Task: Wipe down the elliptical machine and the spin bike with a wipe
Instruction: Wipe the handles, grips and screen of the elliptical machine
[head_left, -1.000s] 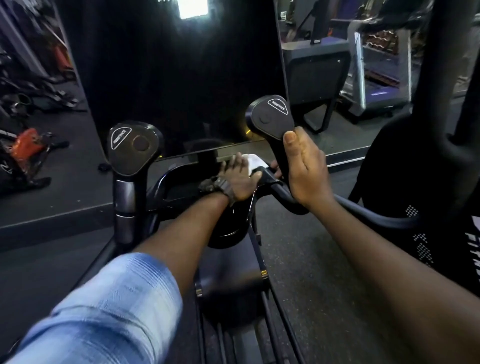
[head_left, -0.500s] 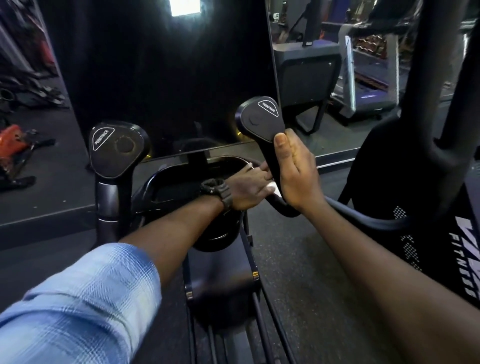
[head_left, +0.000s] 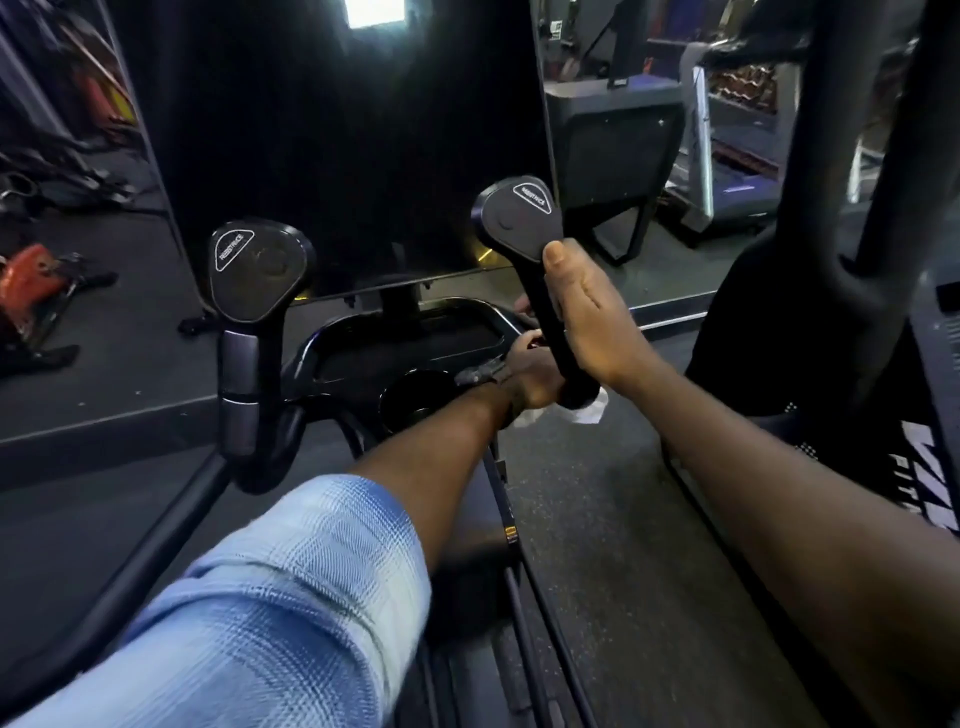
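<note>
**Two hands on the right handle of the elliptical machine**

Two hands meet at the right handle (head_left: 540, 291) of the elliptical machine (head_left: 415, 343). The right hand (head_left: 587, 317) wraps the upright black stem of that handle just below its flat paddle-shaped top, thumb lying along the stem and fingers curled round the far side. The left hand (head_left: 530, 376) reaches in from below and beside it, at the foot of the same stem where the stem bends into the curved bar. It grips a white wipe (head_left: 587, 410), pressed against the lower part of the handle; crumpled ends of the wipe stick out under the hand on both sides of the bar. A dark watch (head_left: 480, 374) sits on the left wrist, and a pale blue checked sleeve (head_left: 291, 597) is rolled up on the left forearm.

The left handle (head_left: 254, 270) stands free, well apart from both hands, its paddle top marked with a small label. Between the two handles lie the glossy black console tray (head_left: 410, 338) and a round cup recess (head_left: 415, 400). A large dark screen (head_left: 337, 145) rises behind them. To the right, a treadmill (head_left: 727, 171) stands on the gym floor (head_left: 623, 519) in the background, and an orange machine (head_left: 36, 286) sits at the far left edge of the floor.
</note>
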